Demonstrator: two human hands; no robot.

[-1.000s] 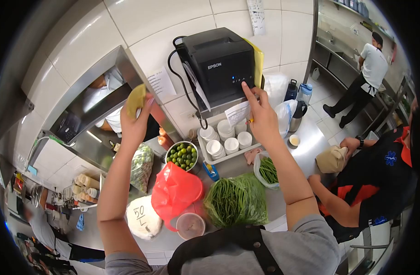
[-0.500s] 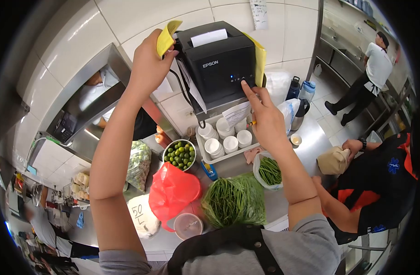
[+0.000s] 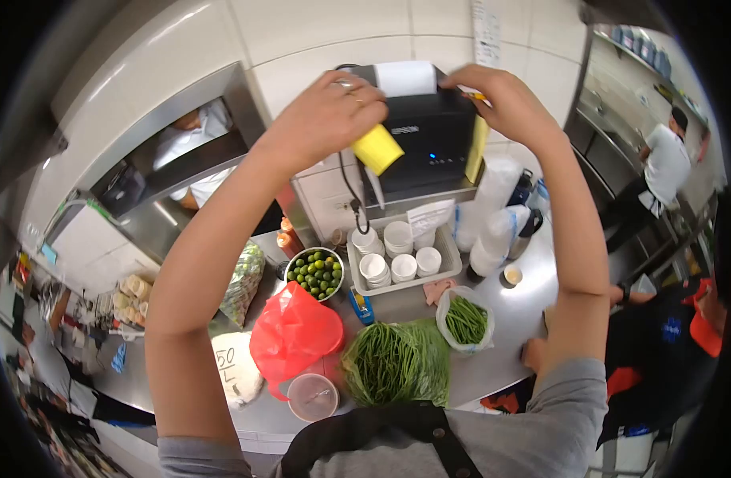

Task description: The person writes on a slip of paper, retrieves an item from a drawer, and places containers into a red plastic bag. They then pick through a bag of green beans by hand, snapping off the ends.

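Observation:
A black EPSON receipt printer [image 3: 421, 143] stands against the tiled wall, with white paper [image 3: 405, 78] sticking out of its top. My left hand [image 3: 326, 115] is at the printer's upper left corner, closed on folded yellow paper [image 3: 378, 149] that hangs in front of the printer. At the upper right corner is my right hand [image 3: 509, 99], its fingertips against the printer's edge. A thin orange pen [image 3: 477, 96] is tucked in its fingers. More yellow paper [image 3: 476, 151] hangs on the printer's right side.
Below the printer, a tray [image 3: 450, 267] holds stacked white cups and a paper slip. A bowl of green limes [image 3: 315, 273], a red plastic bag [image 3: 294, 327], bagged green beans [image 3: 397, 362] and a lidded tub [image 3: 313, 397] cover the counter. A person in black [image 3: 660, 358] is at the right.
My right hand has gone from the printer's front buttons up to its upper right corner. My left hand, with the yellow paper, has come right and lower, across the printer's left side.

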